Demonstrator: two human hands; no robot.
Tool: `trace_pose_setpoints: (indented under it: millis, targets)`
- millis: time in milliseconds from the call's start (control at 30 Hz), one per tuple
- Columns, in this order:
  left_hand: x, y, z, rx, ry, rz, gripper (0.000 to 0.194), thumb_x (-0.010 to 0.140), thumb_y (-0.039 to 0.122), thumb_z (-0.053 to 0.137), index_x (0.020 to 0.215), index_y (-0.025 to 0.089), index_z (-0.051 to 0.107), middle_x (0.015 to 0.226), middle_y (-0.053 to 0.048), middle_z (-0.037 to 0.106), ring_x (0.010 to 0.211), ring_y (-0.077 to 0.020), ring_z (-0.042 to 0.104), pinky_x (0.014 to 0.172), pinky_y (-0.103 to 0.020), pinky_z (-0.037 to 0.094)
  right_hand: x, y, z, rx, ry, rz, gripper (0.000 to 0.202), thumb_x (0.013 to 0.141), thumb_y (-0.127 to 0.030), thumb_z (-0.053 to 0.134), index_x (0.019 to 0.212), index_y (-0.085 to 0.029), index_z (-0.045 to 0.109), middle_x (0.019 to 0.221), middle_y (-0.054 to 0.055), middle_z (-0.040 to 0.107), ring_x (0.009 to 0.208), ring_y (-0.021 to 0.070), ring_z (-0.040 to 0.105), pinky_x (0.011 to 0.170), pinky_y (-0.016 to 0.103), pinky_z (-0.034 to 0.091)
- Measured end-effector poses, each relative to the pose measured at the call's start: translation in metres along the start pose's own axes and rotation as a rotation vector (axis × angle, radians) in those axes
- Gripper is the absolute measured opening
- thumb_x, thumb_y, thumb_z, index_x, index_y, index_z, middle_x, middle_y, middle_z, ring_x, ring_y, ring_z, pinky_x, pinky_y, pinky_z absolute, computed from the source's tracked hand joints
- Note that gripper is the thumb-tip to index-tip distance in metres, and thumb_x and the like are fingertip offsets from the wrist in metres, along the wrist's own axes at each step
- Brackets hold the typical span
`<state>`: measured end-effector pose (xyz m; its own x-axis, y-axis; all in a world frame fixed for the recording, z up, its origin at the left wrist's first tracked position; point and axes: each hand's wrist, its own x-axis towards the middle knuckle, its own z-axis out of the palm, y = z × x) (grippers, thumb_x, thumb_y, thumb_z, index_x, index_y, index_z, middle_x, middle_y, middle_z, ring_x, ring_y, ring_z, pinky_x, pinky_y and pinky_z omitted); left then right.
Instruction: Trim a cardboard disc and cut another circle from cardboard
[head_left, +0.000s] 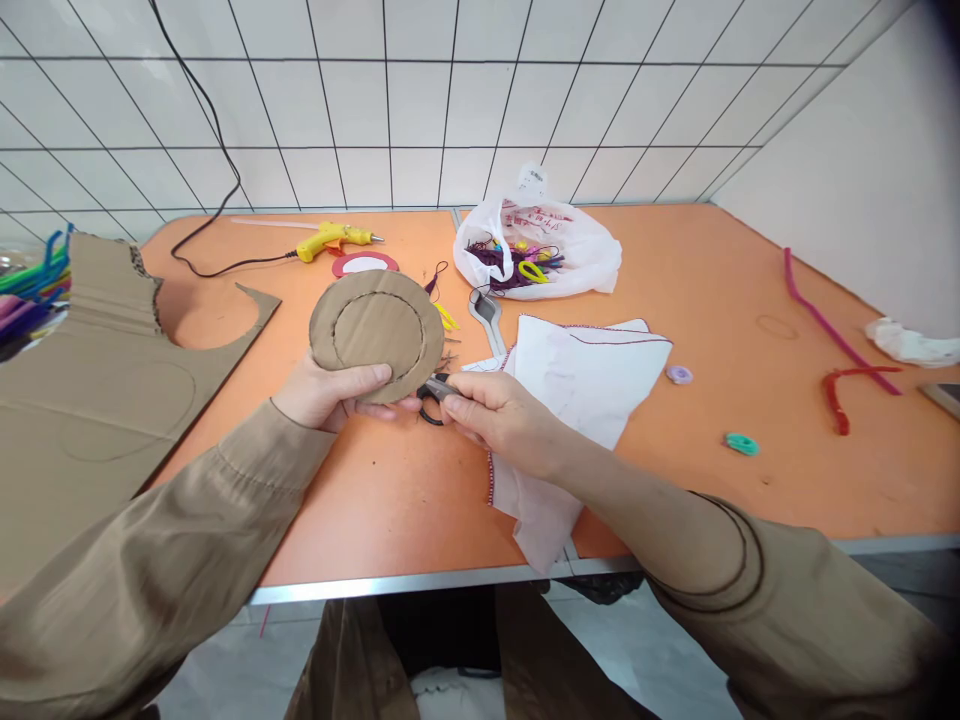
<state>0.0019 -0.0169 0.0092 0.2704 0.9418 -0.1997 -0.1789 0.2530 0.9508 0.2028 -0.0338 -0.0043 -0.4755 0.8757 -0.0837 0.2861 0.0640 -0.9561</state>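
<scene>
Above the orange table, my left hand [341, 388] grips a round cardboard disc [379, 330] by its lower edge, thumb on top. A rough ring is cut or scored into the disc's face. Closed around black-handled scissors [433, 390], my right hand [499, 415] is just right of the disc. The scissors' metal part points at the disc's lower right edge; whether they touch it I cannot tell. Under my right forearm lies a white cloth [581, 385] with dark red stitched edging.
A large cut cardboard sheet [90, 400] covers the left side. Behind are a yellow glue gun [330, 240] with its black cord and a white plastic bag [577, 250] of tassels. Pipe cleaners, one magenta [832, 320] and one red [835, 400], lie right, near a green coil [742, 444].
</scene>
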Motion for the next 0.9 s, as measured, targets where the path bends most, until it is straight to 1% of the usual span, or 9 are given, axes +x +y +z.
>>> trace_pose_setpoints:
  millis: [67,167,300,433,600,733,800,900]
  targets:
    - [-0.0005,-0.0001,0.0007,-0.037,-0.012,-0.029,0.058,0.067,0.012,0.074,0.123,0.019,0.059,0.096,-0.009,0.076,0.071,-0.0249,0.074,0.052,-0.023,0.059,-0.0004,0.0000,-0.0001,-0.016,-0.008,0.011,0.018,0.086,-0.025,0.044,0.071,-0.018,0.050,0.053,-0.007,0.033,0.049,0.0088,0.028,0.048,0.024,0.023]
    - [-0.0006,-0.0007,0.0014,-0.061,-0.024,-0.067,0.059,0.070,0.012,0.072,0.126,0.020,0.058,0.102,-0.010,0.075,0.077,-0.0264,0.074,0.056,-0.023,0.061,-0.0012,-0.0004,0.0000,-0.047,0.008,0.001,0.019,0.088,-0.025,0.043,0.073,-0.017,0.052,0.055,-0.006,0.033,0.051,0.0094,0.029,0.050,0.025,0.024]
    - [-0.0009,-0.0015,0.0023,-0.083,-0.010,-0.084,0.054,0.071,0.011,0.072,0.123,0.017,0.059,0.101,-0.011,0.075,0.080,-0.0275,0.074,0.056,-0.023,0.061,-0.0013,-0.0007,0.0004,-0.124,0.058,-0.027,0.021,0.089,-0.024,0.043,0.071,-0.017,0.051,0.057,-0.005,0.035,0.054,0.0101,0.031,0.053,0.026,0.024]
    - [-0.0020,-0.0013,0.0039,-0.095,-0.004,-0.114,0.043,0.070,0.009,0.072,0.113,0.015,0.064,0.099,-0.011,0.076,0.078,-0.0265,0.074,0.056,-0.020,0.060,-0.0012,-0.0010,0.0009,-0.111,0.049,-0.028,0.021,0.089,-0.023,0.043,0.072,-0.017,0.053,0.057,-0.005,0.035,0.055,0.0106,0.032,0.054,0.026,0.025]
    - [-0.0022,-0.0017,0.0049,-0.115,0.002,-0.123,0.044,0.070,0.009,0.072,0.112,0.015,0.064,0.099,-0.011,0.076,0.076,-0.0257,0.074,0.054,-0.019,0.060,-0.0011,-0.0008,0.0013,-0.098,0.052,-0.023,0.020,0.088,-0.023,0.043,0.072,-0.017,0.052,0.057,-0.005,0.036,0.054,0.0101,0.032,0.053,0.025,0.026]
    - [-0.0016,-0.0037,0.0034,-0.103,-0.010,-0.105,0.039,0.070,0.010,0.072,0.108,0.015,0.066,0.096,-0.010,0.076,0.077,-0.0274,0.074,0.055,-0.022,0.061,0.0007,0.0019,0.0010,0.039,-0.031,0.038,0.018,0.087,-0.024,0.044,0.069,-0.019,0.046,0.052,-0.007,0.033,0.047,0.0087,0.028,0.047,0.025,0.023]
    - [-0.0014,-0.0048,0.0030,-0.096,-0.013,-0.095,0.037,0.070,0.011,0.071,0.107,0.016,0.066,0.095,-0.010,0.076,0.077,-0.0277,0.074,0.056,-0.023,0.061,0.0012,0.0027,0.0012,0.059,-0.051,0.047,0.018,0.086,-0.024,0.043,0.069,-0.019,0.045,0.050,-0.008,0.032,0.046,0.0085,0.027,0.046,0.024,0.023]
    - [-0.0012,-0.0059,0.0039,-0.082,-0.009,-0.102,0.038,0.070,0.010,0.071,0.108,0.015,0.066,0.094,-0.010,0.076,0.078,-0.0278,0.074,0.056,-0.023,0.061,0.0004,0.0016,0.0021,-0.071,0.024,-0.023,0.020,0.087,-0.022,0.043,0.067,-0.019,0.046,0.054,-0.006,0.036,0.050,0.0092,0.032,0.049,0.024,0.025]
